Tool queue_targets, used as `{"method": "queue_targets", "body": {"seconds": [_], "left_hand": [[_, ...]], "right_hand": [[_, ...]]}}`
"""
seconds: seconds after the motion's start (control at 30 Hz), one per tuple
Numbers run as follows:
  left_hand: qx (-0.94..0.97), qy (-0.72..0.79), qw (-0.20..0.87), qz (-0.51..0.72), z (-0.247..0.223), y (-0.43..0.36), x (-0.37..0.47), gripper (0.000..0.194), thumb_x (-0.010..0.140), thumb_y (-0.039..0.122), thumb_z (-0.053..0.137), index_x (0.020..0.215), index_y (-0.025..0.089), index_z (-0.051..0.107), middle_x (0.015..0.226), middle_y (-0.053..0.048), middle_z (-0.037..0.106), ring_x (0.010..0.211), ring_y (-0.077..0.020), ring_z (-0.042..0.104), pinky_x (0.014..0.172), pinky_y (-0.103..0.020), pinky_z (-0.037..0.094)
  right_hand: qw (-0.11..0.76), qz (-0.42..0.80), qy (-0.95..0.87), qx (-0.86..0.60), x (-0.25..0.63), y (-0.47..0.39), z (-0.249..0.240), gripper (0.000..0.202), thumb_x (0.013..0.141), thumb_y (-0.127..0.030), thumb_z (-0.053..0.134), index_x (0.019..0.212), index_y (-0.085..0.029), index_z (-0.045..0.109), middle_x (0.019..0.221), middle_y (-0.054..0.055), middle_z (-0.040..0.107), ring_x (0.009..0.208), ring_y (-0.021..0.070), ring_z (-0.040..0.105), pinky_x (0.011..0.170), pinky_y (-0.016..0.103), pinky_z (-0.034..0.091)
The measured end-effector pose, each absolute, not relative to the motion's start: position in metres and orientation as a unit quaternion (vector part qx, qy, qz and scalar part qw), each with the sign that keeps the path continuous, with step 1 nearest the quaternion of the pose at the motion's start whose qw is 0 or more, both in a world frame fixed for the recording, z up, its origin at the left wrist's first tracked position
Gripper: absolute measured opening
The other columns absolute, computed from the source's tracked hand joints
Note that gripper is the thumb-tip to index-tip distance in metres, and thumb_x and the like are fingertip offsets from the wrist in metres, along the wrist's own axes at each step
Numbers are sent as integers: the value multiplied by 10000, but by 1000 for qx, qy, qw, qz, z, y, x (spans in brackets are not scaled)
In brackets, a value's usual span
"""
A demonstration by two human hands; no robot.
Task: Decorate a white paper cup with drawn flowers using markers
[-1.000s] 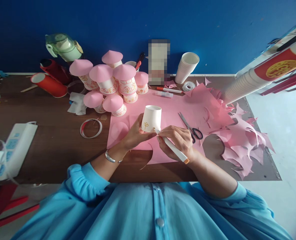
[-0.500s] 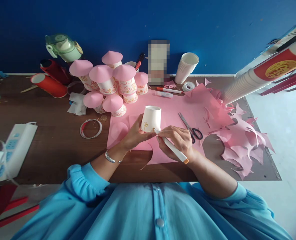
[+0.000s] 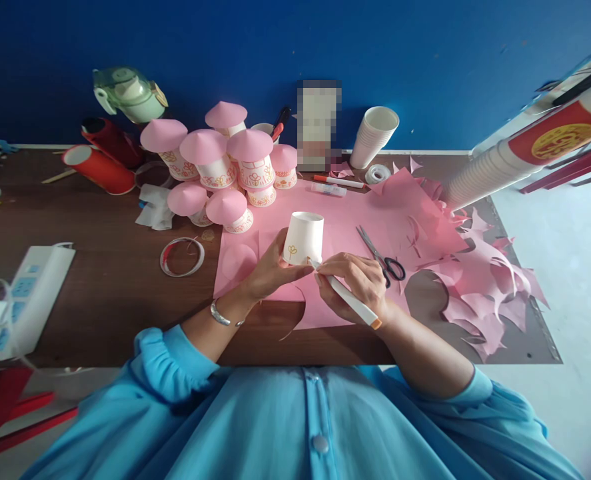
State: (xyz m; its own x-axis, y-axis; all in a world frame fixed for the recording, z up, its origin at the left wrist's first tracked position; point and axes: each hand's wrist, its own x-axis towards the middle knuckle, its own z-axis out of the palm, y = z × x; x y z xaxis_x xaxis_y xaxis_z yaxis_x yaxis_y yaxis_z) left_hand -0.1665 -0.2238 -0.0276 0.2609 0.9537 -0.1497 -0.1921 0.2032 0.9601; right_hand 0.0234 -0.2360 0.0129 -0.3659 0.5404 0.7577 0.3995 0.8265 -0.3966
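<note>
A white paper cup [image 3: 305, 235] is held by my left hand [image 3: 272, 267], whose fingers wrap round its left side and lower edge. A small yellow-brown flower drawing shows low on the cup's left. My right hand [image 3: 356, 283] is closed on a white marker [image 3: 352, 300] with an orange end. The marker's tip touches or nearly touches the cup's lower right part, by a short drawn line. Under both hands lies pink paper [image 3: 340, 227]. Scissors [image 3: 378, 253] with black handles rest on it, right of the cup.
Several decorated cups with pink cone tops [image 3: 202, 147] stand behind at the left. Stacked white cups [image 3: 375, 137], a tape roll [image 3: 376, 175] and a red-white marker [image 3: 338, 181] are at the back. Pink scraps [image 3: 485, 287] lie right; a tape ring [image 3: 182, 257] and power strip [image 3: 38, 293] lie left.
The view has shifted very slightly. Both hands keep their hold on the cup and the marker, and the marker has barely moved against the cup.
</note>
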Motion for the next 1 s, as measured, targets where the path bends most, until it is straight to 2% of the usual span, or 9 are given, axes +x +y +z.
{"method": "queue_targets", "body": {"seconds": [0.27, 0.4, 0.53, 0.67, 0.77, 0.9, 0.93, 1.0], "left_hand": [[393, 330, 730, 451, -24, -222, -167, 488, 766, 296, 858, 1210, 262, 658, 1073, -31, 739, 965, -213, 703, 904, -381, 569], [339, 283, 767, 465, -26, -222, -169, 548, 783, 251, 815, 1303, 268, 642, 1051, -41, 773, 923, -219, 746, 900, -407, 589], [301, 250, 793, 468, -25, -223, -172, 557, 796, 207, 758, 1339, 233, 639, 997, -62, 797, 939, -247, 763, 890, -427, 594], [268, 221, 814, 465, -21, -223, -174, 554, 770, 246, 756, 1315, 208, 661, 1029, -92, 807, 952, -290, 768, 876, -468, 601], [263, 215, 816, 467, -22, -222, -174, 487, 767, 261, 766, 1245, 200, 691, 1012, -92, 809, 935, -281, 772, 874, -455, 609], [256, 212, 817, 471, -23, -222, -175, 359, 760, 278, 775, 1102, 183, 728, 993, -87, 799, 920, -273, 768, 876, -446, 608], [257, 214, 816, 471, -24, -222, -175, 364, 759, 284, 775, 1107, 186, 727, 993, -87, 794, 922, -274, 763, 870, -449, 607], [268, 230, 806, 475, -24, -222, -174, 423, 755, 285, 779, 1166, 212, 709, 985, -77, 783, 920, -265, 750, 852, -444, 601]], "right_hand": [[521, 49, -803, -284, 26, -236, 16, 203, 913, -88, 637, 1061, -224, 605, 758, 0, 707, 641, 147, 705, 588, 250, 586], [542, 54, -783, -300, 28, -235, 14, 230, 942, -118, 649, 1153, -208, 630, 864, 49, 730, 713, 169, 712, 605, 272, 587], [540, 69, -760, -355, 28, -234, 10, 245, 967, -74, 606, 1148, -231, 653, 832, 17, 712, 667, 146, 690, 603, 260, 551], [523, 77, -767, -362, 28, -234, 10, 272, 965, -73, 626, 1171, -247, 658, 862, 17, 694, 683, 137, 657, 636, 271, 551], [514, 74, -784, -341, 30, -233, 9, 323, 995, -168, 632, 1307, -252, 641, 939, 50, 679, 750, 164, 655, 670, 309, 577], [529, 39, -779, -334, 33, -233, 11, 430, 1083, -476, 456, 1434, -278, 607, 887, 53, 605, 724, 180, 627, 612, 327, 572], [533, 32, -775, -338, 33, -233, 12, 445, 1086, -499, 432, 1427, -280, 615, 877, 52, 600, 716, 180, 623, 601, 327, 569], [536, 29, -772, -339, 33, -234, 14, 389, 1083, -423, 470, 1404, -269, 624, 888, 56, 641, 712, 179, 630, 598, 327, 570]]}}
